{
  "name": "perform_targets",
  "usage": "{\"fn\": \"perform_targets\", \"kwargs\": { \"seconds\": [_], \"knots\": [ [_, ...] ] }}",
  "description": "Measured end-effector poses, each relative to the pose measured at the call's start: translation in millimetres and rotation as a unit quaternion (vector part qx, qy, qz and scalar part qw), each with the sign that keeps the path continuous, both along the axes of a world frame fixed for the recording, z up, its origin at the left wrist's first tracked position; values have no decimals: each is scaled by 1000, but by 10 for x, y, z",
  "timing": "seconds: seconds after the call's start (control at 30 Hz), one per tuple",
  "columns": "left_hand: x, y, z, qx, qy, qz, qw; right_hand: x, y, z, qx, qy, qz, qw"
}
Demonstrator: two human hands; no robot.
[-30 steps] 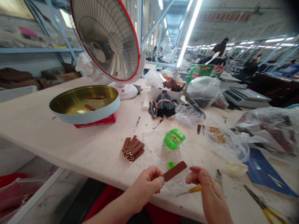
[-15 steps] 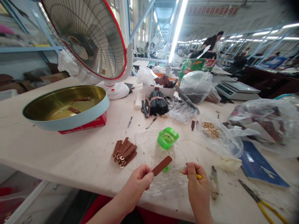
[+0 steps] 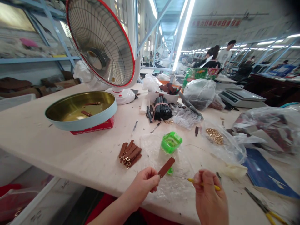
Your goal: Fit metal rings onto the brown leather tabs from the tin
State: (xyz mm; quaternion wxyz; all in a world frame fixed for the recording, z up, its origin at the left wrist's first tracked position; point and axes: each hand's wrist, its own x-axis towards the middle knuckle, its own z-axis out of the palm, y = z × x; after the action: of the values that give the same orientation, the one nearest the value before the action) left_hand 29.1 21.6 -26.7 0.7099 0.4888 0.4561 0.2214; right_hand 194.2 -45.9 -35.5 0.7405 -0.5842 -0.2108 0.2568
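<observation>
Between thumb and fingers, my left hand [image 3: 145,183] pinches a brown leather strap [image 3: 167,167] by its lower end, its free end tilted up to the right. My right hand [image 3: 209,195] is closed around a thin tool with a yellow handle [image 3: 217,187] and a fine metal tip, which points left toward the strap without touching it. Just beyond the strap stands a green plastic container [image 3: 172,142], with a small green piece [image 3: 170,171] near the strap. To the left lies a pile of brown straps with gold rings [image 3: 130,153]. A plastic sheet [image 3: 150,147] lies beneath.
A round tin [image 3: 81,123] sits on a red box [image 3: 93,127] before a fan [image 3: 100,47]. On the right are a bag of gold rings [image 3: 214,136], a blue booklet [image 3: 269,175] and yellow-handled pliers [image 3: 260,203]. Bundled black strips [image 3: 162,108] lie at the back.
My right hand has moved away to the right and turned, with the yellow-handled tool's tip now farther from the strap. My left hand still holds the strap. The view has shifted slightly left.
</observation>
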Motion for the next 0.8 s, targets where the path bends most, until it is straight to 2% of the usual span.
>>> {"fn": "perform_targets", "kwargs": {
  "seconds": [0.07,0.17,0.4,0.53,0.6,0.67,0.73,0.8],
  "knots": [
    [-1,-35,42,-10,-16,-21,1000,-65,-40,158,42,50,11,998],
    [-29,-84,115,-12,-40,-37,998,-161,-62,289,62,54,23,996],
    [-75,-172,240,-5,-54,-13,998,-310,-77,302,68,72,44,994],
    [-101,-220,295,13,-51,26,998,-215,-187,326,86,63,17,994],
    [-129,-234,318,30,-46,35,998,-142,-273,302,92,50,25,994],
    [-158,-245,333,44,-41,37,998,-106,-345,243,68,11,34,997],
    [-178,-259,339,51,-43,34,997,-138,-376,172,2,-44,53,998],
    [-187,-275,339,56,-48,32,997,-231,-356,122,-54,-76,109,990]
  ]
}}
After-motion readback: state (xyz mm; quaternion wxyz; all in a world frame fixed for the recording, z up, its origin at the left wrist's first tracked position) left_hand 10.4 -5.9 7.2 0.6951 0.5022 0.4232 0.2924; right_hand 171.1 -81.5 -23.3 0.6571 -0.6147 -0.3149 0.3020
